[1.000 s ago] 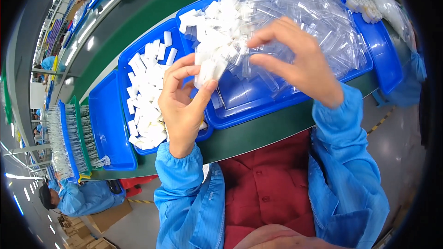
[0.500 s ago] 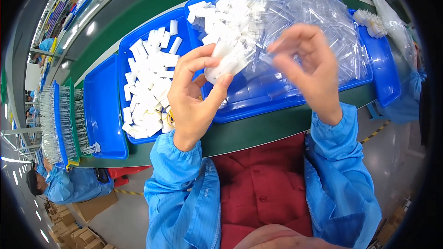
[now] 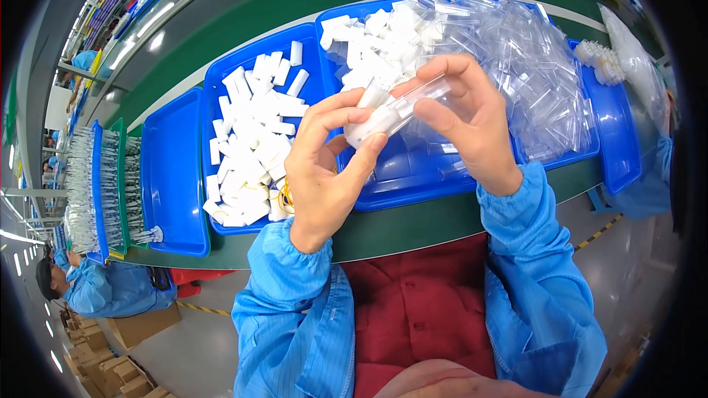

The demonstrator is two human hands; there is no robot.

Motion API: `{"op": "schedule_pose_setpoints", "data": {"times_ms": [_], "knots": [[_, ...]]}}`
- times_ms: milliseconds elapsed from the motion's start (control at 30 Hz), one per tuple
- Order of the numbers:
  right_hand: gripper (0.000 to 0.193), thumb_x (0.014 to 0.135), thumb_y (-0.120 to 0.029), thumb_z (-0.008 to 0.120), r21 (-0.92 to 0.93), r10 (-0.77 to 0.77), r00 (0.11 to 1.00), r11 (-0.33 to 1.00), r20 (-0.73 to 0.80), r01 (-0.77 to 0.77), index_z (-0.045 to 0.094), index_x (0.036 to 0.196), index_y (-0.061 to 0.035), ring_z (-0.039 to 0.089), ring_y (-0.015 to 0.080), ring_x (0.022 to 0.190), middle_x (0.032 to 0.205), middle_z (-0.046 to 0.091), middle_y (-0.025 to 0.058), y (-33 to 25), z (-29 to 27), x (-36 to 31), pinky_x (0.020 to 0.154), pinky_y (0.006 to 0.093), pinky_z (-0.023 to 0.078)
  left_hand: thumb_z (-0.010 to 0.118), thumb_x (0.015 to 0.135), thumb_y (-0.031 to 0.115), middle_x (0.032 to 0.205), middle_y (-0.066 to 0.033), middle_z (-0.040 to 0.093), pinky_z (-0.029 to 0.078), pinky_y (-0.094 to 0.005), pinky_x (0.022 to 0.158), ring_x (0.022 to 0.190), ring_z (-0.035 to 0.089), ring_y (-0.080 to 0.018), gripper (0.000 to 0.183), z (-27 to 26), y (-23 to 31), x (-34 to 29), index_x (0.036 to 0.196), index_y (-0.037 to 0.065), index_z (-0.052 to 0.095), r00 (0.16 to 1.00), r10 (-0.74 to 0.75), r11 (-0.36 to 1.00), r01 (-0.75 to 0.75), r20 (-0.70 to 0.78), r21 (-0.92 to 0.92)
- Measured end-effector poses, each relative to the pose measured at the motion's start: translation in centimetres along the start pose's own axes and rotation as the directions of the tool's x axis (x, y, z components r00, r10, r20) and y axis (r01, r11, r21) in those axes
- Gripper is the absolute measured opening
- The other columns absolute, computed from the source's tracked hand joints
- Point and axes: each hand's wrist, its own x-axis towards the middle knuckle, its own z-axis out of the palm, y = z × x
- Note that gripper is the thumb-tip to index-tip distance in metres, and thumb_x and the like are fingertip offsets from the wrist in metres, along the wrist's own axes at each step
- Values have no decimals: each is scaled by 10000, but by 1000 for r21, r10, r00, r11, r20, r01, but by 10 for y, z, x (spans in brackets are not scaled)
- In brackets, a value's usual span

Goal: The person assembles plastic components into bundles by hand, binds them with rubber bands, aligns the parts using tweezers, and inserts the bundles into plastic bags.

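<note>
My left hand (image 3: 321, 173) grips a white cylindrical plastic piece (image 3: 361, 131) between thumb and fingers. A clear plastic sleeve (image 3: 429, 94) is pinched in my right hand (image 3: 478, 129); its near end meets the white piece, and fingers partly hide the joint. Both hands are above a wide blue tray (image 3: 413, 177). Inside that tray, white pieces (image 3: 383, 37) lie at the left and a heap of clear sleeves (image 3: 535, 77) at the right. More white tubular pieces (image 3: 251, 129) fill the blue tray (image 3: 317, 59) to the left.
Farther left are another blue tray (image 3: 173, 177) and upright racks (image 3: 81, 184) of thin clear parts. A narrow blue tray (image 3: 616, 129) with white ribbed parts (image 3: 599, 60) is at the right. Yellow loops (image 3: 284, 197) lie among the left white pieces. A co-worker (image 3: 110, 287) sits at far left.
My right hand has come left and down to my left hand, with the clear sleeve now against the white piece. The whole view has shifted slightly.
</note>
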Motion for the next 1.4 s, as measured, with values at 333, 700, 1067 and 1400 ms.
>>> {"op": "schedule_pose_setpoints", "data": {"times_ms": [333,700,1067,1400], "knots": [[299,875,-104,717,-148,-140,990,980,-32,134,564,1121,-31,652,188,1037,1040,670,92,4,1,-6,926,308,477,689,875,17,1251,-137,544,563,-336,862,1104,593,-217,168,-1,1,3,1036,-11,652,998,-64,997,65,27,-43],[264,845,-92,733,-453,-332,939,825,95,337,618,1081,-66,624,154,1006,1033,678,60,2,-4,-9,892,302,444,723,796,-1,1148,-143,602,501,-332,840,1010,612,-245,161,12,-4,3,947,21,673,988,137,938,-107,-71,329],[241,882,-41,642,-282,151,988,947,-23,-152,563,1108,-16,571,200,1087,1105,593,104,5,5,-9,969,334,437,733,827,72,1133,-131,620,500,-355,876,1036,616,-276,182,-1,-11,-10,1009,71,730,966,247,937,-218,-74,271],[304,955,-135,559,-37,136,989,990,-61,-139,479,1221,-12,532,179,1117,1150,545,112,12,-33,-6,1054,337,347,751,792,51,1155,-88,557,528,-312,830,1088,568,-210,189,-17,9,-5,975,54,704,981,186,965,-172,54,-198]]}}
